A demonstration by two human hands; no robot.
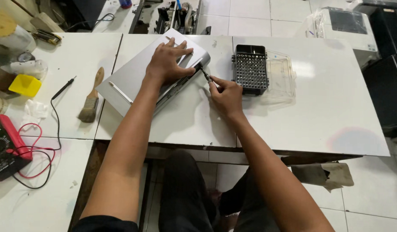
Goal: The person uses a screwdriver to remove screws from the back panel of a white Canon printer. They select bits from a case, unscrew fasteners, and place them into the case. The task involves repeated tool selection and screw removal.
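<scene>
The right hand (226, 95) pinches a slim dark screwdriver (205, 75) whose shaft slants up-left from its fingertips to the near right corner of the flat silver closed laptop (134, 75), which the left hand (168, 62) presses flat on the white table (327, 107), fingers spread.

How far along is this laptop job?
Done so far: the closed laptop lies on the table, and the bit case sits open beside it. In hand: the left hand presses the laptop flat while the right hand works a screwdriver at its corner. Left: the shell looks unopened, with no removed screws visible.
</scene>
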